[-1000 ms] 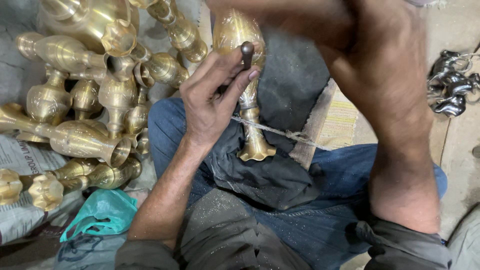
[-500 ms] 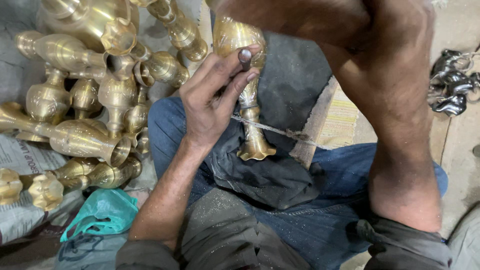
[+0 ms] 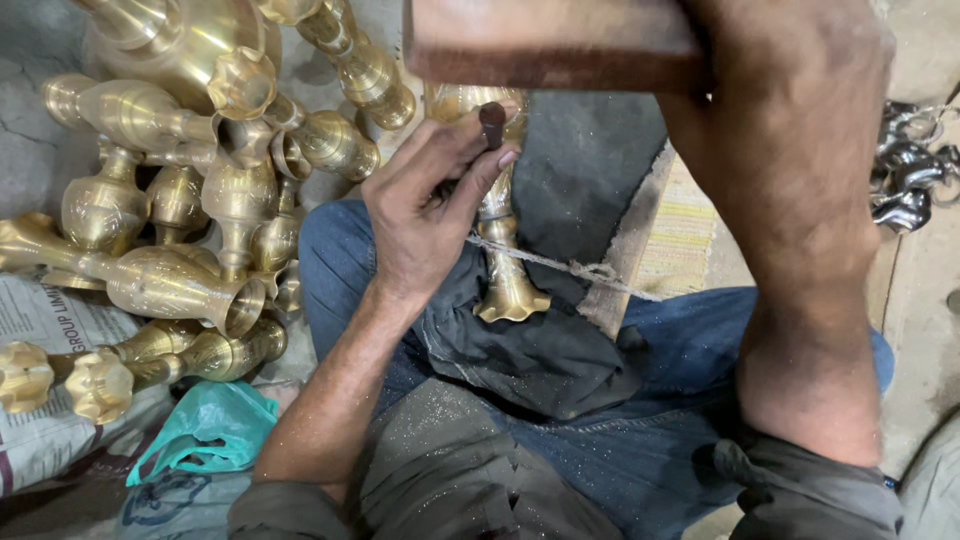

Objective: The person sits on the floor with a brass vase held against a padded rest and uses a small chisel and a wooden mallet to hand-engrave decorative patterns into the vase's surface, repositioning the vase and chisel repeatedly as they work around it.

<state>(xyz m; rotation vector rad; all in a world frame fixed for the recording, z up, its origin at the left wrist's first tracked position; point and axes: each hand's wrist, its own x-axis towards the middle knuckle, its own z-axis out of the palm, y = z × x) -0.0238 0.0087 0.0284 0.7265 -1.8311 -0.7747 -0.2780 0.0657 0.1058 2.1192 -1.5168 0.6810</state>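
Observation:
A brass vase lies across my lap on a dark cloth, its flared foot toward me and a thin string running over its stem. My left hand pinches a short dark metal punch upright against the vase's body. My right hand is raised close to the camera, gripping a brown wooden block held above the punch. The vase's upper body is partly hidden behind the left hand and the block.
Several finished brass vases are heaped at the left on newspaper. A green plastic bag lies by my left knee. Silvery metal pieces sit at the right edge. A grey mat lies beyond the vase.
My right hand has lifted nearer the camera, bringing the wooden block into view above the punch. The left hand and the vase stay in place.

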